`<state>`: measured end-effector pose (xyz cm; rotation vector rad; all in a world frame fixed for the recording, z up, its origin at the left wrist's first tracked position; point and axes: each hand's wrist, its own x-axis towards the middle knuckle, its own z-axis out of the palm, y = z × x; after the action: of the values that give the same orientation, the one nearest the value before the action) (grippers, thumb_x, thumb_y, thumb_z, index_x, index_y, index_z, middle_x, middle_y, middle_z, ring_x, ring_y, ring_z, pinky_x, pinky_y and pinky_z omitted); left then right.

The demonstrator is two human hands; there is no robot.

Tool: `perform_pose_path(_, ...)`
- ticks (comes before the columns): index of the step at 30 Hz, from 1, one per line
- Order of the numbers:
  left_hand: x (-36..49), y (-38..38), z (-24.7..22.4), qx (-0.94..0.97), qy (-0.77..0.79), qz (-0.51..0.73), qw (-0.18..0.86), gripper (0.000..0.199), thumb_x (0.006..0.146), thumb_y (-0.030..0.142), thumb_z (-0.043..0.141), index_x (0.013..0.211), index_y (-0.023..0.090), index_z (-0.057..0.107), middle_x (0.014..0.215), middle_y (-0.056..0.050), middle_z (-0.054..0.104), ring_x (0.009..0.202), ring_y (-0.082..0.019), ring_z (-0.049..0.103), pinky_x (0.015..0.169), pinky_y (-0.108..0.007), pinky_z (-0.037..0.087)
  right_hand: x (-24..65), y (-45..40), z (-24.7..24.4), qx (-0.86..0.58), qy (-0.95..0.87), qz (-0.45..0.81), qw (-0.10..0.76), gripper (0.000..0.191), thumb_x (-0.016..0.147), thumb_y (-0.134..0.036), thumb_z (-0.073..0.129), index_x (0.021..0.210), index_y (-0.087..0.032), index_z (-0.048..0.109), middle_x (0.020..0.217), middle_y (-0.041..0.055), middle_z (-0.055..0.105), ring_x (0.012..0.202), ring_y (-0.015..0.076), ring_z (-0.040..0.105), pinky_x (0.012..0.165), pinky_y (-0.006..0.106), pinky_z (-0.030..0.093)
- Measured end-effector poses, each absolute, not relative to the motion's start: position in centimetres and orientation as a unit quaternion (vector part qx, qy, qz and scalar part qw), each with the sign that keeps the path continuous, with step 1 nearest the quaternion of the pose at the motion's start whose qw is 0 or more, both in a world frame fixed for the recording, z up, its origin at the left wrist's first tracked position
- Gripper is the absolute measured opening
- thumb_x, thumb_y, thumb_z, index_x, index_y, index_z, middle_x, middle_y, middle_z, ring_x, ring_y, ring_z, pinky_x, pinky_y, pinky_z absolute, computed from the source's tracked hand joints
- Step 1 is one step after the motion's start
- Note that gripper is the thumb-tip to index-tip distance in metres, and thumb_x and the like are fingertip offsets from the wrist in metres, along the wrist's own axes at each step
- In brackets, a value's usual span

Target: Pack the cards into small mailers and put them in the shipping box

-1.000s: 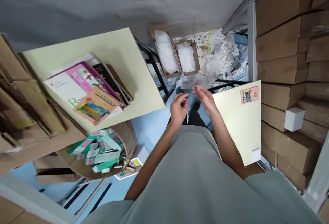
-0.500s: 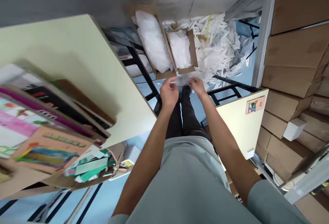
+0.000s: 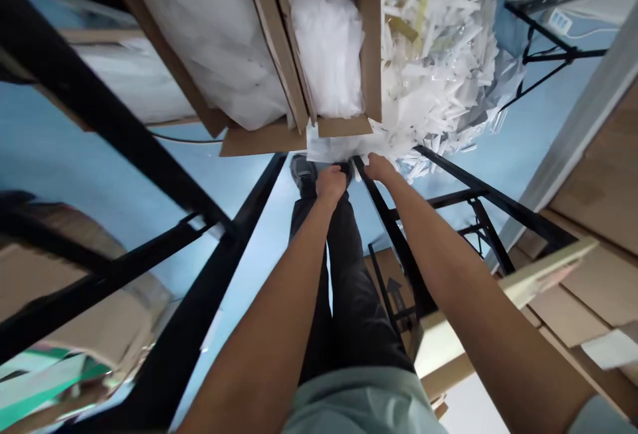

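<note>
In the head view, the person's two bare hands reached down and forward, side by side and apart, over the blue floor (image 3: 538, 141). The left hand (image 3: 330, 183) was in front of the shoes (image 3: 303, 171), its fingers curled in; whether they gripped anything could not be told. The right hand (image 3: 379, 168) was beside the upper end of a black metal bar (image 3: 383, 211), its fingers bent and mostly hidden, so its hold could not be told either. A thin white sheet (image 3: 326, 147) was just beyond the left hand, below the flaps of two open cartons; whether a hand touched it was unclear. The larger carton (image 3: 266, 141) and the smaller carton (image 3: 371, 48) stood next to each other, both filled with soft white wrapping (image 3: 326, 42). A heap of white scraps (image 3: 438, 82) spread to the right of them. A black metal frame (image 3: 219, 268) crossed the left side, with green and white packets (image 3: 44, 381) at the lower left corner. At the right, the right forearm passed over a pale board (image 3: 528, 281), near stacked brown boxes (image 3: 573, 308).
</note>
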<state>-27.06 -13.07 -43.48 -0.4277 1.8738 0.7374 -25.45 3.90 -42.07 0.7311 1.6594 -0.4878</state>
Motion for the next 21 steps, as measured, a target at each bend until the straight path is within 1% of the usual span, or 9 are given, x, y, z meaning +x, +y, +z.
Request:
perform_pose_path(2,-26.6,-12.2,-47.1,-0.199,0.766,0.291,0.538,0.036,0.089,0.011,0.066,0.121,0.016,0.081,0.132,-0.015,0.081,0.128,-0.032,0.075,0.114,-0.042,0.055,-25.1,4.6,-46.1,0.294,0.714,-0.195,0.605,0.055,0.104,-0.024,0.059,0.158,-0.011,0.058,0.157,0.0232,0.068,0.146,0.0369,0.066,0.118,0.048,0.058)
perform_pose_path(4,-26.0,-11.2,-50.4,-0.209,0.759,0.290,0.544,0.041,0.089,0.011,0.067,0.128,0.016,0.079,0.139,-0.016,0.079,0.133,-0.031,0.073,0.116,-0.041,0.053,-24.6,5.1,-50.0,0.279,0.709,-0.191,0.618,0.065,0.103,-0.021,0.060,0.166,-0.011,0.050,0.159,0.0228,0.067,0.147,0.0378,0.066,0.120,0.050,0.057)
perform_pose_path(7,-25.2,-9.9,-54.2,-0.203,0.755,0.285,0.554,0.045,0.092,0.011,0.065,0.134,0.016,0.077,0.145,-0.016,0.076,0.137,-0.031,0.071,0.118,-0.040,0.052,-23.7,5.6,-55.0,0.269,0.692,-0.194,0.642,0.091,0.099,-0.022,0.069,0.179,-0.013,0.026,0.157,0.0241,0.068,0.143,0.0389,0.070,0.122,0.051,0.056)
perform_pose_path(9,-24.6,-9.5,-56.0,-0.191,0.755,0.269,0.566,0.043,0.095,0.012,0.063,0.135,0.016,0.077,0.145,-0.016,0.076,0.138,-0.032,0.070,0.119,-0.041,0.052,-22.9,6.0,-57.5,0.272,0.678,-0.186,0.657,0.107,0.096,-0.022,0.074,0.182,-0.012,0.011,0.152,0.0258,0.071,0.141,0.0400,0.071,0.121,0.053,0.056)
perform_pose_path(12,-23.9,-9.7,-57.8,-0.182,0.752,0.245,0.584,0.041,0.098,0.013,0.061,0.135,0.016,0.078,0.146,-0.016,0.076,0.139,-0.033,0.070,0.120,-0.043,0.051,-21.8,6.3,-60.0,0.268,0.674,-0.183,0.664,0.113,0.095,-0.018,0.070,0.182,-0.010,0.000,0.151,0.0270,0.071,0.145,0.0410,0.068,0.122,0.057,0.055)
perform_pose_path(14,-23.3,-10.3,-58.5,-0.180,0.750,0.241,0.589,0.040,0.098,0.013,0.061,0.135,0.015,0.078,0.146,-0.016,0.076,0.140,-0.033,0.070,0.121,-0.042,0.050,-21.2,6.4,-60.7,0.265,0.676,-0.198,0.659,0.108,0.097,-0.017,0.066,0.182,-0.009,0.000,0.159,0.0271,0.065,0.151,0.0399,0.063,0.125,0.054,0.052)
perform_pose_path(18,-22.5,-11.9,-59.5,-0.188,0.758,0.236,0.578,0.041,0.094,0.009,0.067,0.132,0.017,0.080,0.145,-0.016,0.076,0.141,-0.034,0.070,0.122,-0.043,0.051,-20.4,6.0,-60.7,0.252,0.714,-0.220,0.615,0.089,0.097,-0.008,0.053,0.179,-0.001,0.019,0.182,0.0230,0.036,0.168,0.0313,0.042,0.139,0.042,0.036)
perform_pose_path(19,-22.4,-12.2,-59.6,-0.188,0.762,0.237,0.573,0.042,0.092,0.009,0.068,0.132,0.017,0.080,0.145,-0.016,0.076,0.141,-0.034,0.070,0.122,-0.044,0.052,-20.3,5.9,-60.4,0.252,0.722,-0.221,0.606,0.086,0.097,-0.007,0.051,0.178,-0.001,0.023,0.184,0.0210,0.033,0.170,0.0300,0.039,0.140,0.042,0.033)
perform_pose_path(21,-22.6,-12.8,-59.8,-0.188,0.768,0.240,0.564,0.043,0.091,0.009,0.068,0.132,0.017,0.079,0.145,-0.015,0.076,0.141,-0.034,0.070,0.123,-0.044,0.052,-20.3,5.6,-59.7,0.256,0.730,-0.221,0.594,0.084,0.096,-0.007,0.050,0.178,-0.005,0.028,0.183,0.0177,0.038,0.169,0.0306,0.041,0.141,0.047,0.033)
